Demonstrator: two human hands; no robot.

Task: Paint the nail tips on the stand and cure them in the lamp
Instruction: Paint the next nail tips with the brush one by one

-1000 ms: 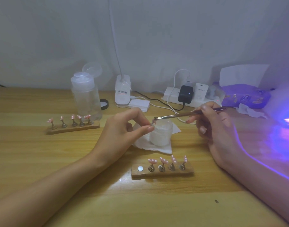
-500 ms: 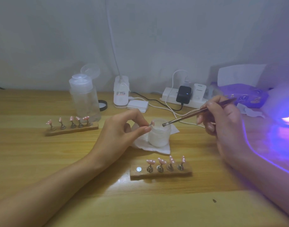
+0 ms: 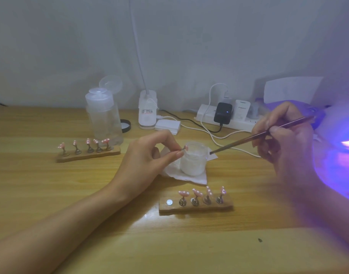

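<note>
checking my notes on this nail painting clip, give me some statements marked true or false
1. The left hand pinches a nail tip close to the jar. True.
2. The near stand carries five nail tips. False: it carries four, and the spot at its left end is bare.
3. The right hand holds a brush. True.
4. The lamp is dark. False: it glows purple.
5. The tall bottle has its lid shut. False: the lid is flipped open.
</note>
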